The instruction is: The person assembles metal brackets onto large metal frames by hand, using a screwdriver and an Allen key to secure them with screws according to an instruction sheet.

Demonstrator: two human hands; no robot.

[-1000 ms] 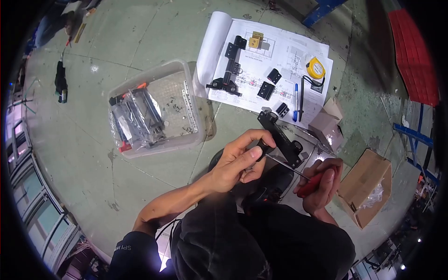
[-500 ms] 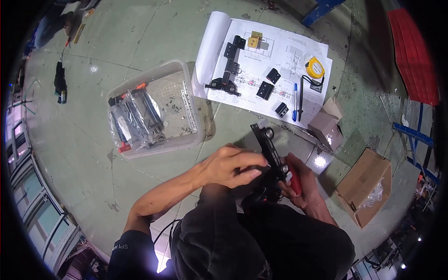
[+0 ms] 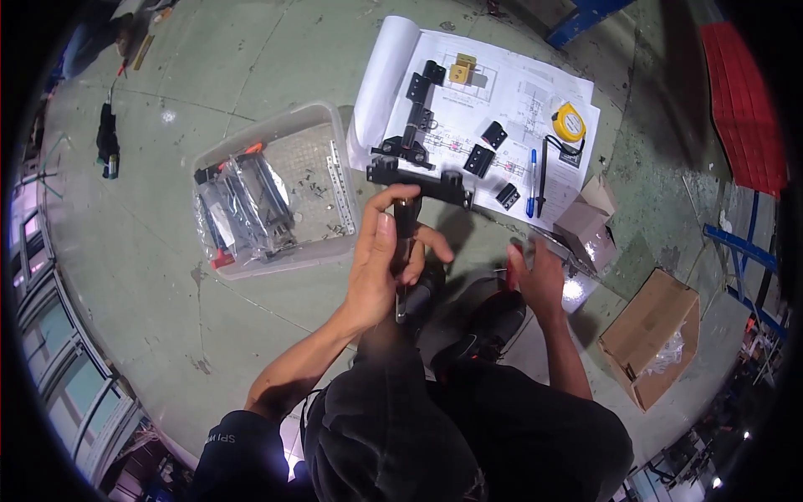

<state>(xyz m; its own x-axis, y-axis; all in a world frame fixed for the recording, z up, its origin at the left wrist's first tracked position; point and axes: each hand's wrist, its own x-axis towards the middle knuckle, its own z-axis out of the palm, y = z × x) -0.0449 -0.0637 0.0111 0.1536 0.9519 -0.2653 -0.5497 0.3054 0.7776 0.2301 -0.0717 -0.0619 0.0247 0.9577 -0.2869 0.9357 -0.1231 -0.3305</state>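
In my left hand [image 3: 375,268] is a black T-shaped bracket assembly [image 3: 427,186]. Its dark stem runs down between my thumb and fingers, and its wide crosspiece sits beyond my fingertips, close to the front edge of the paper. My right hand [image 3: 539,276] is farther right, closed round a red-handled tool [image 3: 511,273]; most of that tool is hidden and its kind cannot be made out. A similar black bracket assembly [image 3: 410,125] lies on the printed drawing sheets [image 3: 468,180], at their left side.
Also on the sheets are black blocks [image 3: 478,161], a brass-coloured block [image 3: 460,71], a yellow tape measure [image 3: 569,123] and a blue pen [image 3: 531,184]. Left stands a clear plastic bin [image 3: 293,266] with bagged parts and screws. Cardboard boxes [image 3: 640,322] sit right. My shoes [image 3: 493,322] are below.
My left hand has turned upward and carried the bracket assembly forward and left, toward the sheets. My right hand has come away from it, moving forward with the red-handled tool.
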